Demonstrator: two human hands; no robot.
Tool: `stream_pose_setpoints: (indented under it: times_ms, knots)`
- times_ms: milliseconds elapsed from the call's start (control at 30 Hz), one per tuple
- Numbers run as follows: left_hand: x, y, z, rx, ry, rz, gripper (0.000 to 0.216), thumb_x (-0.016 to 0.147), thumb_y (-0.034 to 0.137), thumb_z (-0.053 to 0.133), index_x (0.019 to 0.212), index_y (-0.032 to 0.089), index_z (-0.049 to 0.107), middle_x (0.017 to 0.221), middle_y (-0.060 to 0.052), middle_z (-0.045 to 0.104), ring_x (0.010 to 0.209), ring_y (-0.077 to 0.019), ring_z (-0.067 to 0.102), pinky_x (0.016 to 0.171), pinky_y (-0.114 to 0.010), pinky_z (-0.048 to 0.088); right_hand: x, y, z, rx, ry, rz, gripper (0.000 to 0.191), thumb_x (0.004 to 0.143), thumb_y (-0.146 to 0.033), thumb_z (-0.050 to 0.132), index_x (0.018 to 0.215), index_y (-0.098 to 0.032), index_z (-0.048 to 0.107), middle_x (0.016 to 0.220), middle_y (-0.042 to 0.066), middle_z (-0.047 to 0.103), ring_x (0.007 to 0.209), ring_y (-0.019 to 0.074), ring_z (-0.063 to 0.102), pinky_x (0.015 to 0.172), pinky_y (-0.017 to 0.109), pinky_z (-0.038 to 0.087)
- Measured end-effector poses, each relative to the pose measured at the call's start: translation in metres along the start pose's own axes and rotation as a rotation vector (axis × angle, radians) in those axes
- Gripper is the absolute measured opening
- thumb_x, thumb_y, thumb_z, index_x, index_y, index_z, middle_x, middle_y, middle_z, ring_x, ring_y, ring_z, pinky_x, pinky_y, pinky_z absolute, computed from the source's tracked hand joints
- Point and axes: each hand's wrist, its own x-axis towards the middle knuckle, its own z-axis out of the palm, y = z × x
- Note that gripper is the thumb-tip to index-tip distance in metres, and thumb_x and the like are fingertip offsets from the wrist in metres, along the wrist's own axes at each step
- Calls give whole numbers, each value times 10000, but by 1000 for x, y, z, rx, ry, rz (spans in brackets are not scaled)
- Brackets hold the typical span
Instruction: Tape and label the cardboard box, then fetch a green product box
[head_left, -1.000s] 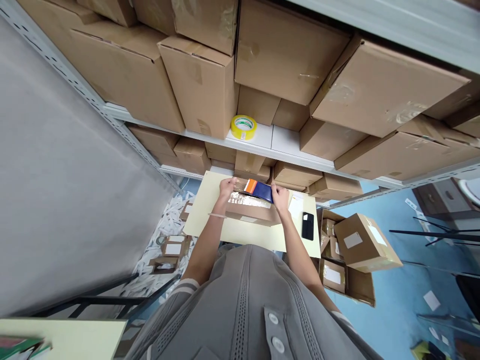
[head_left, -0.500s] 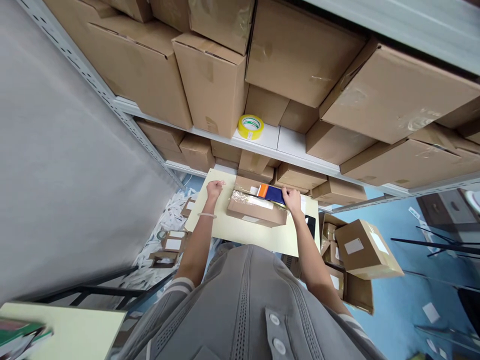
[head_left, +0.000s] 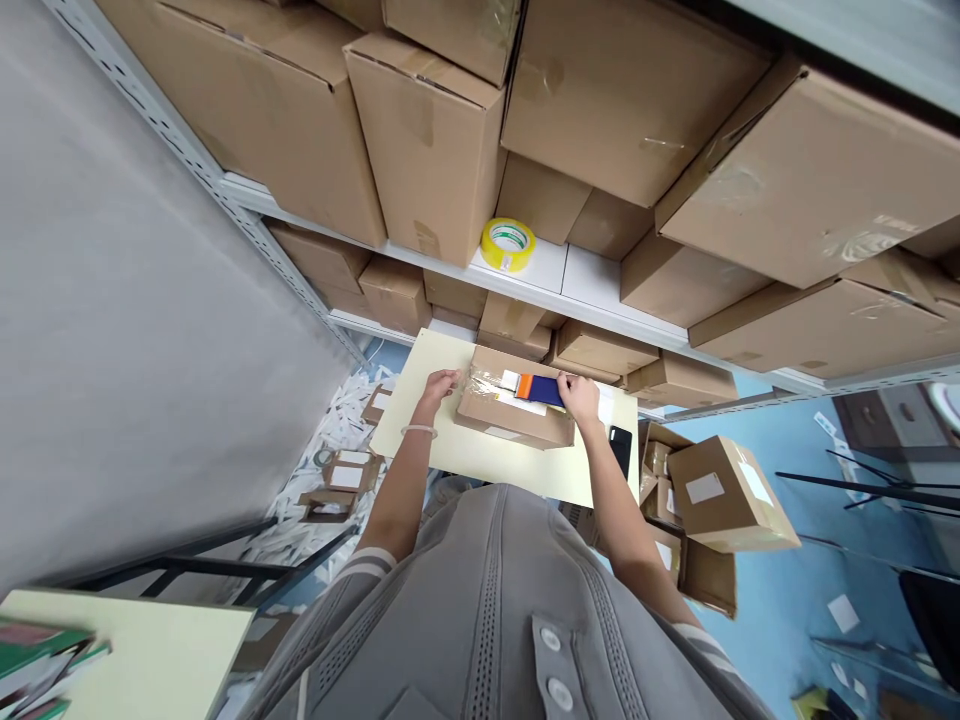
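Note:
A brown cardboard box (head_left: 517, 422) lies lengthwise on the pale yellow table (head_left: 457, 452), with shiny clear tape (head_left: 481, 382) across its left part and white labels on it. My right hand (head_left: 580, 398) is closed round the dark blue end of a tape dispenser (head_left: 543, 389), whose orange part points left over the top of the box. Just off the box's left end is my left hand (head_left: 441, 385), its fingers drawn together with the tips toward the box. Whatever may be between those fingertips is too small to make out.
A yellow tape roll (head_left: 508, 245) sits on the shelf ahead among stacked cartons (head_left: 424, 150). At the table's right edge lies a black phone-like object (head_left: 620, 450). Cartons (head_left: 731, 492) stand on the floor to the right; paper scraps (head_left: 296, 520) cover the floor at left.
My left hand has moved slightly right, closer to the box's end, and its fist has loosened. The dispenser in my right hand has shifted a little left and lies lower against the box.

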Motion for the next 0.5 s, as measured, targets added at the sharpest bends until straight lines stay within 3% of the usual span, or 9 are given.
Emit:
stream_pose_setpoints:
  times_ms: [267,400,500]
  knots:
    - [6,-12,21,94,88,-29,208,696,353,701,628,198,580,595,13,596,624,-138,569,605,-251,385,13,6,-3,28,-101,-7,551,1008,-411,326,792,-160,767,826,138,748,764,226,646,624,283,317]
    - [4,-15,20,195,160,22,215,664,275,699,550,217,527,497,27,515,629,-156,566,609,-252,389,17,9,-7,47,-116,-7,545,1000,-448,360,767,-163,761,802,127,743,773,224,652,623,276,323]
    - [-4,-15,15,252,195,87,196,669,244,696,579,221,524,529,15,542,689,-174,602,660,-266,432,19,9,-10,66,-124,-2,572,994,-502,364,727,-170,745,783,121,734,773,220,654,619,268,330]
